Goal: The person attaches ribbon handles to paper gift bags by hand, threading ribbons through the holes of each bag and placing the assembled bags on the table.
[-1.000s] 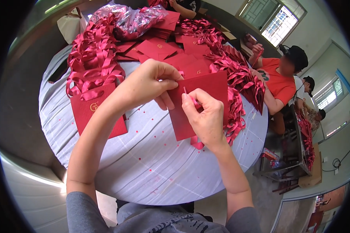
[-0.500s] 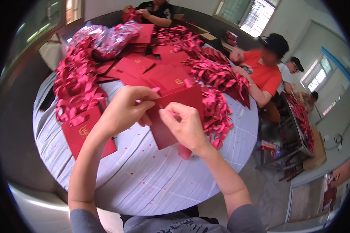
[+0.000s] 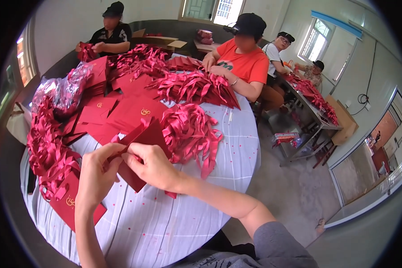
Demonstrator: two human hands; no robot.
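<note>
While the nearly closed left hand [image 3: 97, 174] pinches the red bag [image 3: 153, 136] at its right, above the table [image 3: 165, 223], long side slanting toward the near edge, the curled right hand [image 3: 153, 169] touches it, its hold hidden.

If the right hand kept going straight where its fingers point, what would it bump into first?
The right hand would probably bump into the left hand first: it points leftward at it, by the red bag. They look almost touching, but depth is hard to tell.
</note>
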